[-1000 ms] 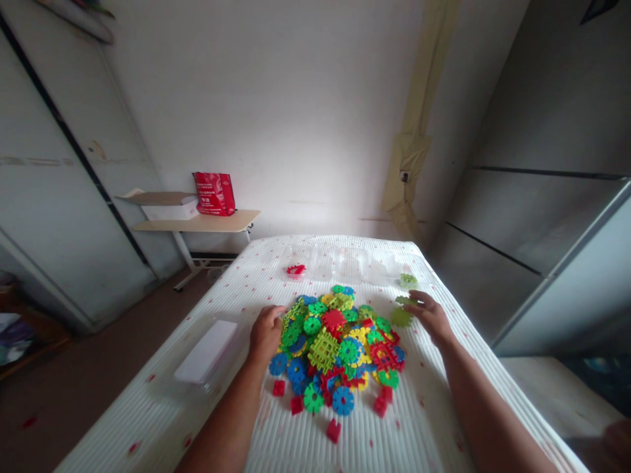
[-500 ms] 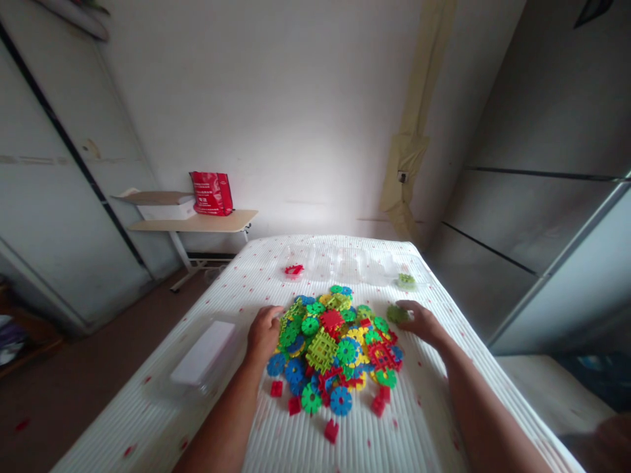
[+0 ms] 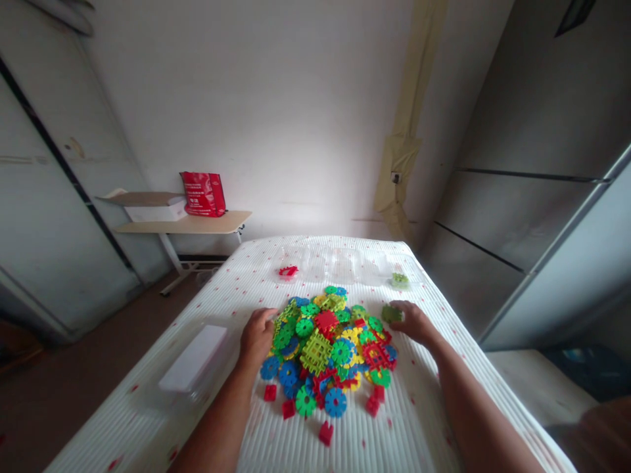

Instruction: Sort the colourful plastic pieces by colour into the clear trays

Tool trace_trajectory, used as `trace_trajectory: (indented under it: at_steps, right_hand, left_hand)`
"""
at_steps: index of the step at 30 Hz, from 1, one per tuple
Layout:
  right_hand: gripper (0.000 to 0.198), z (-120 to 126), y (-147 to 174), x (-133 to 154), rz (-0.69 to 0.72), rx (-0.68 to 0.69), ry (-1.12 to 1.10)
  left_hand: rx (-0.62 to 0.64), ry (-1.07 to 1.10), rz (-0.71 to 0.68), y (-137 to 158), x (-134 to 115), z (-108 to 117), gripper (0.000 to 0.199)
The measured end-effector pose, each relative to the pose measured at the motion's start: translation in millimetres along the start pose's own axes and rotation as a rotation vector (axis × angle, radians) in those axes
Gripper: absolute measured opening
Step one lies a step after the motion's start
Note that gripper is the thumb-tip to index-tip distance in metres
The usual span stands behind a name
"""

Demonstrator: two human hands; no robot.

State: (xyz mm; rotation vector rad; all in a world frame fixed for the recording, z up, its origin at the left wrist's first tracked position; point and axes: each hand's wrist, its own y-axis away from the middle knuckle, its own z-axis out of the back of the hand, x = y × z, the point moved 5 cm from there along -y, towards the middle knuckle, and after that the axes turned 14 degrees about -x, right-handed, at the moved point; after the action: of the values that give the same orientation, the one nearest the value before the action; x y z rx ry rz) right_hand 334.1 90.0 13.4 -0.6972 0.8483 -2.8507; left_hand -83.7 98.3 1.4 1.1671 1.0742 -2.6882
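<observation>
A heap of plastic building pieces [image 3: 316,351], with notched discs and lattice squares in green, blue, yellow and red, lies on the white ribbed cover. At its left edge rests my left hand [image 3: 258,334], fingers reaching forward and thumb a little apart, with nothing visible in it. My right hand [image 3: 413,320] is closed on a lime-green lattice piece [image 3: 392,314], to the right of the heap. Beyond the heap, a clear divided tray [image 3: 340,263] holds red pieces [image 3: 288,271] at its left end and lime-green pieces [image 3: 399,278] at its right end.
A clear container with a white slab [image 3: 194,359] lies left of my left forearm. Several small red blocks [image 3: 326,432] are scattered before the heap. Behind on the left stands a side table [image 3: 231,222] with a red bag [image 3: 204,194] and a box [image 3: 156,209].
The view has turned slightly right, so everything sits a little further left. Both hands keep nearly the same places beside the heap, the lime-green lattice piece still in the right.
</observation>
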Motion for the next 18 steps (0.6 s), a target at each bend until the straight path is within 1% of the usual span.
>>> trace_trajectory:
  at_steps: [3, 5, 8, 10, 11, 14, 16, 18]
  right_hand:
    - [0.048, 0, 0, 1, 0.021, -0.018, 0.013]
    - [0.050, 7, -7, -1, 0.035, -0.070, 0.004]
    - [0.051, 29, -30, -8, 0.052, -0.211, 0.025]
    - [0.052, 45, -52, -16, 0.018, -0.280, 0.097]
    - [0.054, 52, -64, -21, -0.020, -0.287, 0.146]
    - [0.058, 60, -93, -36, -0.161, -0.203, 0.274]
    - [0.061, 59, -104, -42, -0.233, -0.128, 0.329]
    - [0.064, 54, -109, -45, -0.274, -0.065, 0.362]
  left_hand:
    - [-0.007, -0.002, -0.001, 0, 1, 0, 0.032]
    - [-0.006, -0.007, -0.002, 0, 1, -1, 0.032]
    - [-0.004, -0.010, -0.004, -1, 3, -2, 0.031]
    - [-0.007, -0.009, 0.000, -1, 3, -2, 0.032]
    - [-0.009, -0.009, 0.002, -1, 4, -3, 0.032]
    - [-0.009, -0.012, 0.006, -1, 3, -3, 0.033]
    - [-0.004, -0.013, 0.007, -1, 2, -2, 0.033]
    - [0.002, -0.013, 0.010, -2, 1, -2, 0.034]
